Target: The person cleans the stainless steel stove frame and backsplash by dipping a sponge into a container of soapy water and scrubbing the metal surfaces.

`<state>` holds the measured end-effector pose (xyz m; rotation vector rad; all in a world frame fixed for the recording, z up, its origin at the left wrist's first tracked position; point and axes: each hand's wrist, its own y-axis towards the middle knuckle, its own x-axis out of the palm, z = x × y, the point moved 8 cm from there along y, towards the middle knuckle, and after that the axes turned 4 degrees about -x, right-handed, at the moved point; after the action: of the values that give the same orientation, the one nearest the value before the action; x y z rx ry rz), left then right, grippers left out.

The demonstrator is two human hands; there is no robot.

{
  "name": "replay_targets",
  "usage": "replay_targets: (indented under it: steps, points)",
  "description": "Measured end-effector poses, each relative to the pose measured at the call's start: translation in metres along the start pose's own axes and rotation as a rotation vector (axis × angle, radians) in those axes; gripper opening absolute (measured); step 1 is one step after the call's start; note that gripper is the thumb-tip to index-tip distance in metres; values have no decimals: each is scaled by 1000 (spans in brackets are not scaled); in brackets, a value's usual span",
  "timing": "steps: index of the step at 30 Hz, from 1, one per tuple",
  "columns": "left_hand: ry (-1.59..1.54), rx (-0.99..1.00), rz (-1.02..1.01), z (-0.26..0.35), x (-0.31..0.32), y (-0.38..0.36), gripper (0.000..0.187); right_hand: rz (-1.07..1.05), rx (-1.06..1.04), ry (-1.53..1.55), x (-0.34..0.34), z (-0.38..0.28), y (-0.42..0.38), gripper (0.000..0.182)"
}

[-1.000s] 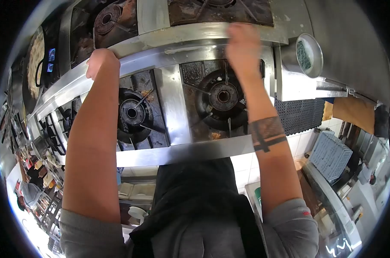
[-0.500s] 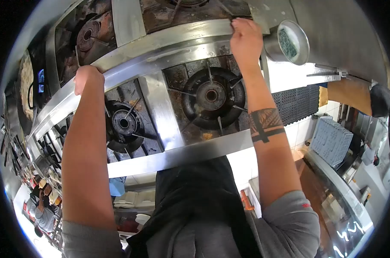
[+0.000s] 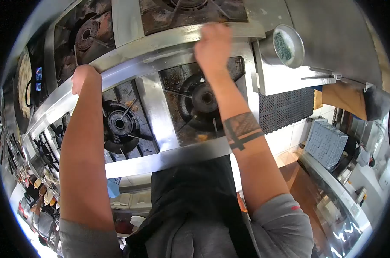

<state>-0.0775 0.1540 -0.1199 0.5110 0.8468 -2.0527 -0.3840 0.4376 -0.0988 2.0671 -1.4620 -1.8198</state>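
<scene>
My left hand [image 3: 86, 78] is closed over the raised steel rail [image 3: 128, 77] of the stove, near its left end, with the fingertips hidden behind it. Farther right, my right hand [image 3: 213, 46] is curled on the rail's upper face, slightly blurred; whatever its fingers hold is hidden. Below the rail are two black burners, the left burner [image 3: 119, 124] and the right burner [image 3: 203, 98], the latter partly behind my right forearm. Above it lie rusty, grimy rear burners [image 3: 86, 35]. A metal bowl [image 3: 297, 47] with dark green and white contents stands at the right.
A black rubber mat [image 3: 285, 109] lies right of the stove. Beyond it stands a grey plastic crate [image 3: 326, 142]. The stove's front steel edge [image 3: 169, 158] runs close to my apron. At the far left are a large pan [image 3: 25, 88] and another person [image 3: 44, 223].
My right hand has slid left along the rail, away from the bowl, and its forearm now covers part of the right burner. My left hand stays on the rail.
</scene>
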Motion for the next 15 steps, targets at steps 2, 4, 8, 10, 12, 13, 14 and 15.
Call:
replay_targets:
  steps: [2, 4, 8, 10, 12, 13, 14, 15]
  points:
    - [-73, -37, 11, -4, 8, 12, 37, 59, -37, 173, -4, -5, 1, 17]
    - [-109, -48, 36, -12, 22, 38, 37, -34, -279, 22, -9, 14, -1, 24]
    - [-15, 15, 46, -4, 20, 49, 37, 10, -36, -108, -24, 49, 8, 18]
    - [-96, -13, 63, -4, 1, 10, 37, -4, 52, -79, -16, 11, 6, 14]
    - [-97, -17, 51, -8, 14, 32, 38, -122, -26, 53, 24, -64, 1, 17]
    - [92, 49, 42, -8, 40, 73, 38, -58, -86, 195, 31, -92, -2, 21]
    - [281, 117, 32, -7, 58, 93, 38, -57, -75, 190, 29, -89, -2, 21]
    - [289, 126, 31, -2, 45, 70, 38, -104, -113, 229, 29, -88, 2, 23]
